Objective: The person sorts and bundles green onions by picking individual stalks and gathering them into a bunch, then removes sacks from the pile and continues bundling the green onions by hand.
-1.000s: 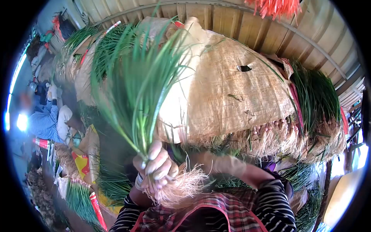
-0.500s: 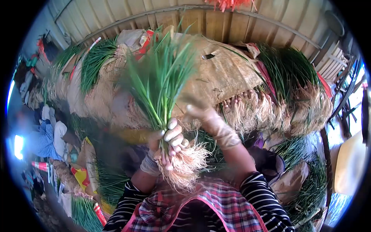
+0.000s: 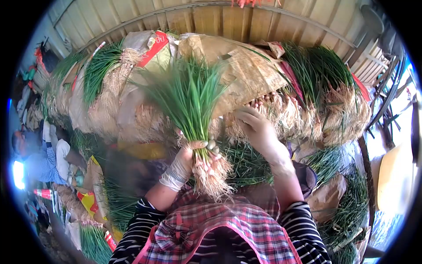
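My left hand [image 3: 186, 158] clasps the bunch [image 3: 196, 115]; a slack grip could spill stems. My right hand [image 3: 260, 134] is open nearby.

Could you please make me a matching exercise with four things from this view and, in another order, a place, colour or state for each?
Column 1
1. Left hand
2. Right hand
3. Apron
4. Brown sheet

Column 2
A. Draped over part of the pile, with pale roots showing below its edge
B. Plaid, with pink edging
C. Wrapped around the bunch of green stalks
D. Beside the held stalks, not gripping them

Right pairs: 1-C; 2-D; 3-B; 4-A
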